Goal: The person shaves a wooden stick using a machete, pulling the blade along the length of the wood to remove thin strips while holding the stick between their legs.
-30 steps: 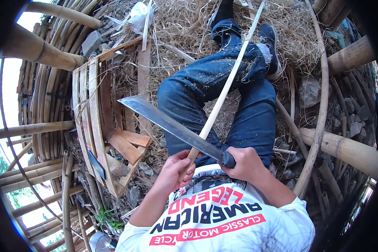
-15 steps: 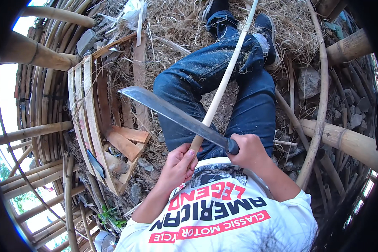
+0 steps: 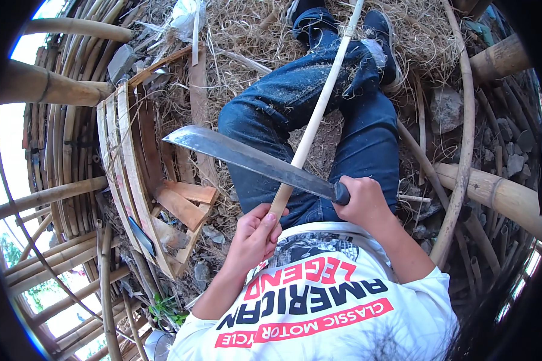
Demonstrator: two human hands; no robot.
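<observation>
My left hand (image 3: 257, 236) is closed round the near end of a long pale bamboo pole (image 3: 319, 111), with the thumb lying along it. The pole runs away from me between my legs, past my shoes. My right hand (image 3: 363, 203) grips the black handle of a machete (image 3: 241, 152). Its broad dark blade lies across the pole just beyond my left hand, the tip pointing to the far left. Whether the edge bites into the pole, I cannot tell.
At left stands a wooden slatted crate (image 3: 129, 162) with a dark phone-like object (image 3: 141, 235) on its side. Pale shavings (image 3: 427, 42) cover the far ground. Thick bamboo poles (image 3: 494, 191) and stones (image 3: 447, 108) are at right. A plastic bag (image 3: 186, 18) lies far left.
The machete and my right hand have shifted slightly, the handle a little to the right and the tip a little left. My left hand keeps its hold on the pole.
</observation>
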